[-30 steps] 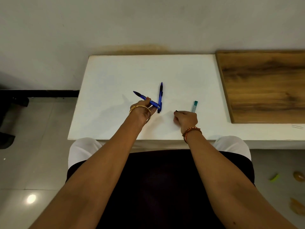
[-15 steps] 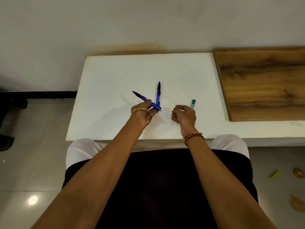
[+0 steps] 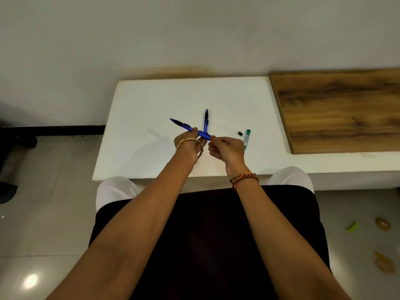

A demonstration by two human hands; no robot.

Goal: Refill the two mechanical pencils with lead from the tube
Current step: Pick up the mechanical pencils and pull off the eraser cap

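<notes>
My left hand grips a blue mechanical pencil just above the white table, its black-gripped tip pointing up and left. My right hand pinches that pencil's rear end with thumb and forefinger. A second blue pencil lies on the table behind it, tip pointing away from me, its lower part hidden by the held pencil. The slim teal lead tube lies to the right of my right hand. A small black cap sits just left of the tube's top.
A wooden board covers the table's right part, beside the tube. The wall runs along the table's far edge. My lap is under the near edge, with tiled floor on both sides.
My right hand left the small black cap on the table by the tube and moved left to the rear end of the pencil in my left hand. The left hand lifted that pencil slightly.
</notes>
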